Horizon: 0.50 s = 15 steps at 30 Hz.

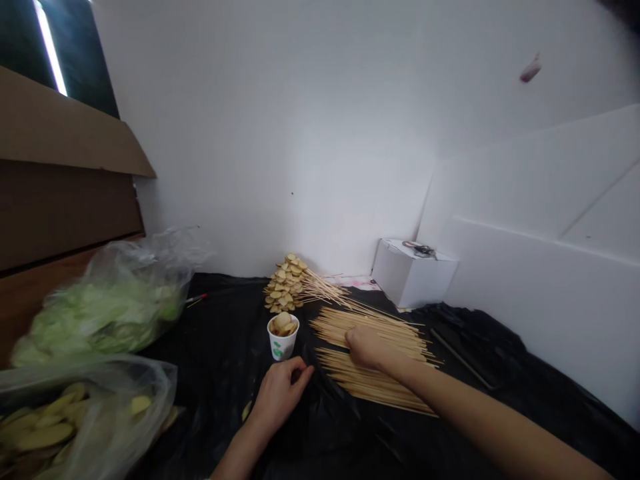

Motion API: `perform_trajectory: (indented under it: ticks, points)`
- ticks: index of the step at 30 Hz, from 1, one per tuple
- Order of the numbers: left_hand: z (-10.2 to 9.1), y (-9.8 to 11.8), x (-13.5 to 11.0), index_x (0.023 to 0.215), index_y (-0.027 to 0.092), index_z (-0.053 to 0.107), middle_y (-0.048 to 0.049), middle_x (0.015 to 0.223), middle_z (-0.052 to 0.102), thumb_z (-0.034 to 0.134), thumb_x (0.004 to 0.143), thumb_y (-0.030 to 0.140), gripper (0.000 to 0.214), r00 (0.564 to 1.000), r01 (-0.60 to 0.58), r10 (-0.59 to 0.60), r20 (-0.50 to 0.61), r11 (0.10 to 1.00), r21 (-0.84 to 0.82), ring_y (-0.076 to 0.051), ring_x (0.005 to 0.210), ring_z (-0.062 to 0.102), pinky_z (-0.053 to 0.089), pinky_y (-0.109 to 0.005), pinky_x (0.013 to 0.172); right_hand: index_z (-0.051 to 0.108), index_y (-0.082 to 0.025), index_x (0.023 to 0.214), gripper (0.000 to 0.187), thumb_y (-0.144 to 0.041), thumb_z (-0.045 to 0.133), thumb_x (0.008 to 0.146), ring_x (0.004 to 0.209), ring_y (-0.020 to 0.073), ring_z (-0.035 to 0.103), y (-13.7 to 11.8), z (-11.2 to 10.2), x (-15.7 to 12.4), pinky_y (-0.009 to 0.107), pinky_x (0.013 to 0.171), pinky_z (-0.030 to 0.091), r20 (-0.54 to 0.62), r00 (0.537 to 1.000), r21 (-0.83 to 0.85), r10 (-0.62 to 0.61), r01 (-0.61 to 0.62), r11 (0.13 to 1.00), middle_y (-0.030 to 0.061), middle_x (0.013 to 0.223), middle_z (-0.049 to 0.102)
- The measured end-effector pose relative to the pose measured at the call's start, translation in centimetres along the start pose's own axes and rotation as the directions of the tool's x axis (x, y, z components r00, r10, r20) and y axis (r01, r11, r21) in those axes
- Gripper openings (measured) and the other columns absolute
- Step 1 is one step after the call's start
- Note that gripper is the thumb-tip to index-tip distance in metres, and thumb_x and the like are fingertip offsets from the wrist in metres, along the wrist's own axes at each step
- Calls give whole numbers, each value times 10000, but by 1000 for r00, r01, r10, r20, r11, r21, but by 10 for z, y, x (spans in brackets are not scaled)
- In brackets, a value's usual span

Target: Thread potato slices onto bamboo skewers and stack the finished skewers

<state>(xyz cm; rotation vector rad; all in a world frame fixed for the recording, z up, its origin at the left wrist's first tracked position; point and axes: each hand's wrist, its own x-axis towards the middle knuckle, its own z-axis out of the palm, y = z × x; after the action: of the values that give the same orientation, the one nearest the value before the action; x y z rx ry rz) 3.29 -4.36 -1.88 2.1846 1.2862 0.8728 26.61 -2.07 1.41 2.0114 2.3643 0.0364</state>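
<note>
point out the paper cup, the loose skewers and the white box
paper cup (pixel 283 349), head view, point on its white outer side
skewers (pixel 370 387), head view, point on the lower bundle's middle
white box (pixel 411 281), head view, point on its front face

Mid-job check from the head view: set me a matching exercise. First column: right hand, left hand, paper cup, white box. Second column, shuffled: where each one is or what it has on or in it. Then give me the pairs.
Things
1. Right hand
2. Left hand
3. Paper cup
4. White box

Places or states
A. Filled with pale slices
B. Has a small dark tool lying on top
C. Resting on the loose bamboo skewers
D. In front of the cup, above the black plastic sheet

Pairs: 1-C, 2-D, 3-A, 4-B
</note>
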Motion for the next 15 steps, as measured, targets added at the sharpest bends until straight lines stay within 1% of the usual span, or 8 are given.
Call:
perform_trajectory:
  ticks: [4,7,11,15]
  points:
    - [-2,1,0,667,194,605,13,608,586,466,872,409,328,1000,-5,5,-20,1000,-3,-135,579,510,295,-243,565,713,-94,919,274,-92,515,730,861,280,643,-5,-4,-1,338,770,446,-6,999,-69,-48,48,996,170,961,711]
    - [-3,2,-2,670,194,611,8,620,595,470,867,405,322,1000,4,-5,-30,1000,-27,-139,589,520,301,-246,571,701,-96,903,248,-92,517,737,837,275,648,-6,-12,-8,322,736,439,-31,998,-88,-50,47,995,173,930,711]
    - [-3,3,-3,663,192,619,4,617,600,478,859,401,319,999,11,-13,-34,999,-36,-143,591,524,289,-251,565,657,-134,927,206,-143,502,793,794,247,641,-11,-32,-17,299,691,413,-98,994,-67,-50,43,997,141,885,708]
    - [-1,1,-3,657,190,614,10,594,581,476,861,398,323,999,-2,0,-36,999,-38,-135,566,503,275,-252,550,583,-155,963,172,-189,466,841,776,206,613,-19,-54,-19,268,653,366,-194,978,-3,-74,74,997,101,886,684]
